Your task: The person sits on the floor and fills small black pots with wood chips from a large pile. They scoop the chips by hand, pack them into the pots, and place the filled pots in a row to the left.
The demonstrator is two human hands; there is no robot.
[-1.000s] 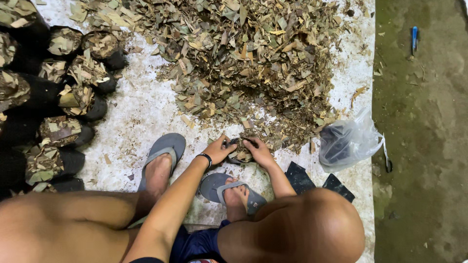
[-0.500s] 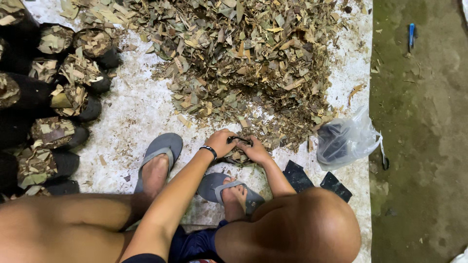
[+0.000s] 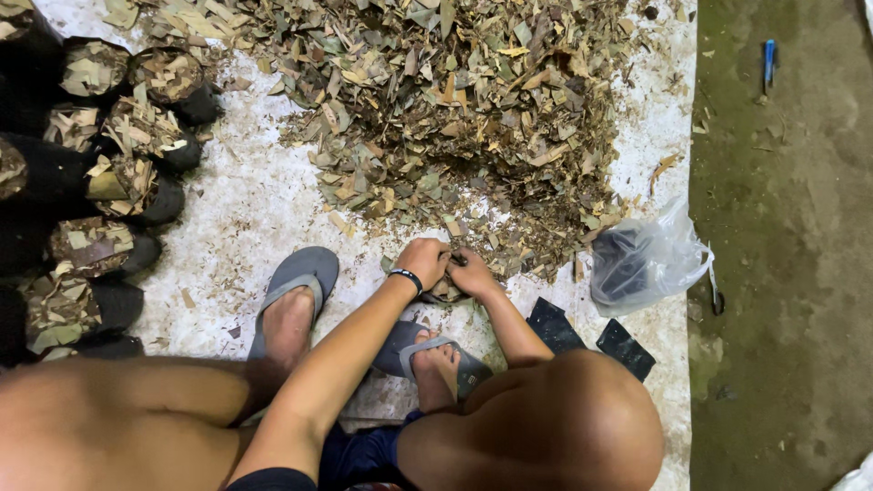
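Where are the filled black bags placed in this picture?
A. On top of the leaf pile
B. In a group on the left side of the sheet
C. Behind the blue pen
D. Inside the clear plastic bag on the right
B: the black bags, stuffed with dry leaves, stand grouped at the left edge, apart from the leaf pile.

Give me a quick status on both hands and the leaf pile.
Left hand and right hand pressed together on a small leaf-filled bag between the feet. Dry leaf pile just ahead. Filled black bags left, clear plastic bag right.
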